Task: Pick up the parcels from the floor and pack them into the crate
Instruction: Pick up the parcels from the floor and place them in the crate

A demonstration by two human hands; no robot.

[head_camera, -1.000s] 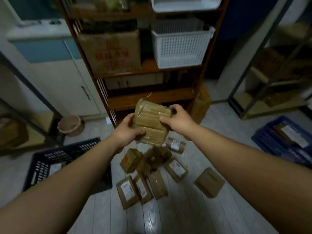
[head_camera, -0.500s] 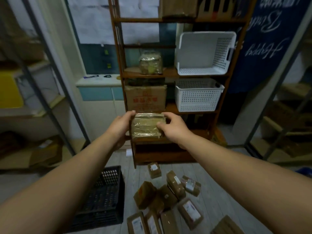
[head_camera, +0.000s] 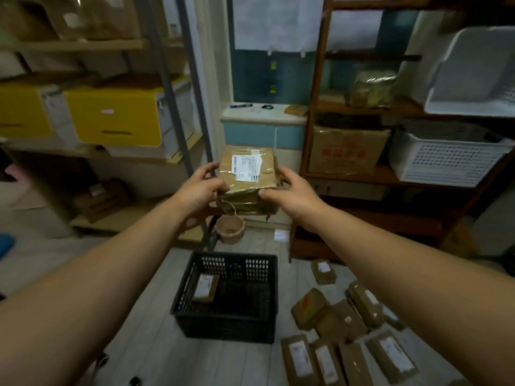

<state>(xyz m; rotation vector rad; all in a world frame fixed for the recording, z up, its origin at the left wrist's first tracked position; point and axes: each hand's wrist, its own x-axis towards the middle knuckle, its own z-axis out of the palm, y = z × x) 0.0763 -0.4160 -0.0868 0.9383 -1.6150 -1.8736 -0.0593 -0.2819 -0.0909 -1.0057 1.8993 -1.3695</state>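
Held up well above the floor, over the crate: a brown tape-wrapped cardboard parcel (head_camera: 246,174), white shipping label facing up. Gripped at its left edge by the left hand (head_camera: 199,190), fingers curled under and thumb on top. Gripped at its right edge by the right hand (head_camera: 292,190), fingers curled round, thumb along the near side. Below, a black perforated plastic crate (head_camera: 225,327) on the pale wooden floor (head_camera: 156,344), with one small labelled brown parcel (head_camera: 205,287) inside. Right of the crate, scattered brown cardboard parcels (head_camera: 309,307).

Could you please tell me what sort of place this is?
Probably a small stockroom or parcel-sorting room: labelled brown parcels lie on the floor beside a black crate, and shelves hold a cardboard box and white baskets.
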